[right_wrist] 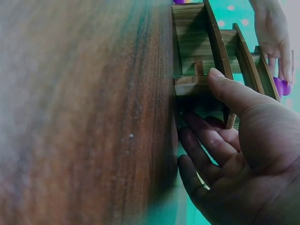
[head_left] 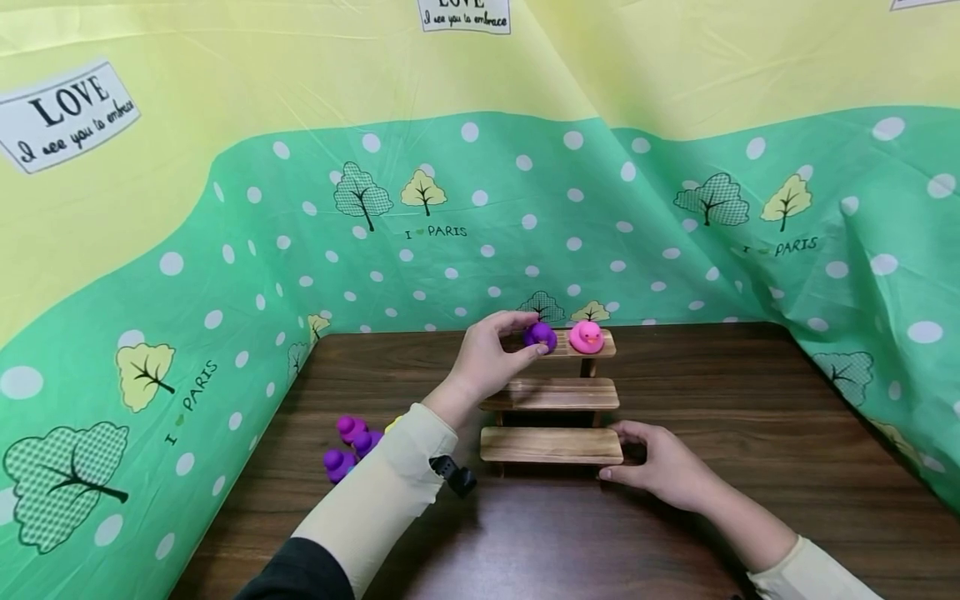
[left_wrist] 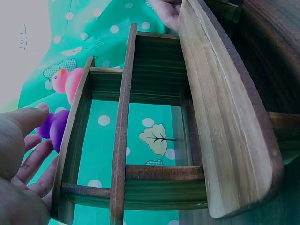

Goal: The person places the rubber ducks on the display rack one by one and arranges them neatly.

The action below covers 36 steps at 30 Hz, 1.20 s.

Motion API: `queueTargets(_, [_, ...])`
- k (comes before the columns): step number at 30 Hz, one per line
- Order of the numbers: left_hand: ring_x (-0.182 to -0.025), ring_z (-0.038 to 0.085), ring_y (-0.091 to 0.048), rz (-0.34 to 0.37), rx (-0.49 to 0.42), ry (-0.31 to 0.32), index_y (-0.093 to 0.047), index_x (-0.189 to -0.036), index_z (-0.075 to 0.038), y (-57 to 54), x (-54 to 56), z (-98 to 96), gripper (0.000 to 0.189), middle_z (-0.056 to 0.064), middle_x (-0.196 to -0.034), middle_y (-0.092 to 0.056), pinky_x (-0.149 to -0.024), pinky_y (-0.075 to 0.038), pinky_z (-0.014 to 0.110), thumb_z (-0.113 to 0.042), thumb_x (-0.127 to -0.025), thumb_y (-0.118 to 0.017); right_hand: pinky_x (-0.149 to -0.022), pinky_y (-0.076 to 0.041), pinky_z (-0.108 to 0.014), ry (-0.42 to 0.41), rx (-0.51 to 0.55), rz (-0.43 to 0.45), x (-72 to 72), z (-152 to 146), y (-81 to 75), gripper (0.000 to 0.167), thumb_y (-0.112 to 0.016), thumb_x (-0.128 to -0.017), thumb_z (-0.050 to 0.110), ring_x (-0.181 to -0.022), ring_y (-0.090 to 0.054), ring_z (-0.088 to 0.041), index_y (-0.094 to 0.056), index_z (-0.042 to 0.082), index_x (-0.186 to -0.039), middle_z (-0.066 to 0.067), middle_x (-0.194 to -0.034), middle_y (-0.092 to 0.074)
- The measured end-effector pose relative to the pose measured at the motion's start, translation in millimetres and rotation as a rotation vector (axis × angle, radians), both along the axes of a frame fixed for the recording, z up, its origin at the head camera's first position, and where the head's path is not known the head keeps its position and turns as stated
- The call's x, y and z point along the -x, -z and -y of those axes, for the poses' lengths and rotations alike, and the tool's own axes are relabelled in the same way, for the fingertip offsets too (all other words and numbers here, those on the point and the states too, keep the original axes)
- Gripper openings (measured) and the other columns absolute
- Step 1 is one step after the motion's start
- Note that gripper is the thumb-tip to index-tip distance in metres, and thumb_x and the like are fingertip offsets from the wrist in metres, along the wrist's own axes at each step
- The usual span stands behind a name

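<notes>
A three-tier wooden stand (head_left: 551,446) rises in steps from the table. On its top tier a pink rubber duck (head_left: 587,337) sits near the right end. To the left of it is a purple rubber duck (head_left: 540,337), pinched between the thumb and fingers of my left hand (head_left: 486,357); in the left wrist view this purple duck (left_wrist: 55,129) is right at the top tier's edge. My right hand (head_left: 663,467) grips the right end of the lowest tier. The right wrist view has its thumb (right_wrist: 234,91) on the stand's edge, with fingers curled underneath.
Several more ducks lie on the table left of the stand: a magenta one (head_left: 350,428), purple ones (head_left: 339,463), and a yellow one partly hidden by the left sleeve (head_left: 390,492). A green and yellow printed cloth (head_left: 450,275) stands behind the dark wooden table (head_left: 750,400) and along its sides.
</notes>
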State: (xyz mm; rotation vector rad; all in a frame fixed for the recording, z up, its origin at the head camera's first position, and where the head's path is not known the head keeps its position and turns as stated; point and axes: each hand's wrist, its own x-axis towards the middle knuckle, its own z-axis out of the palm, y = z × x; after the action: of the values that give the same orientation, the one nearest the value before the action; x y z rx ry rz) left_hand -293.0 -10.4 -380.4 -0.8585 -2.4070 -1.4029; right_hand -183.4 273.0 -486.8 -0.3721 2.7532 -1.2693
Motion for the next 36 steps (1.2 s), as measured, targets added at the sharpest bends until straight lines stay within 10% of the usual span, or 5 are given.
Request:
queueTargets(13, [-0.120,0.025,-0.067,-0.009,-0.053,-0.025,-0.072,-0.131,-0.012,2.1,-4.2,35.1,0.043,0.005,-0.127,-0.069,-0.106,-0.053,0.042,-0.018,-0.091,-0.085,-0.090,-0.056,-0.035,-0.012,0.013,-0.006,-0.6,2.1,-1.0,0.063,-0.090,-0.084,0.039,-0.111,-0.066,-0.020,-0.066,0.005,-0.131,0.000,-0.116,-0.073])
queueTargets(36, [-0.122,0.030,-0.066,0.104,-0.081,-0.135,-0.072,-0.130,-0.012,33.4,-9.9,153.9,0.040,0.007,-0.128,-0.071,-0.106,-0.052,0.053,-0.013,-0.092,-0.083,-0.092,-0.055,-0.039,-0.002,-0.013,-0.008,-0.9,0.4,-1.5,0.068,-0.089,-0.083,0.043,-0.113,-0.066,-0.022,-0.065,0.005,-0.134,-0.001,-0.119,-0.073])
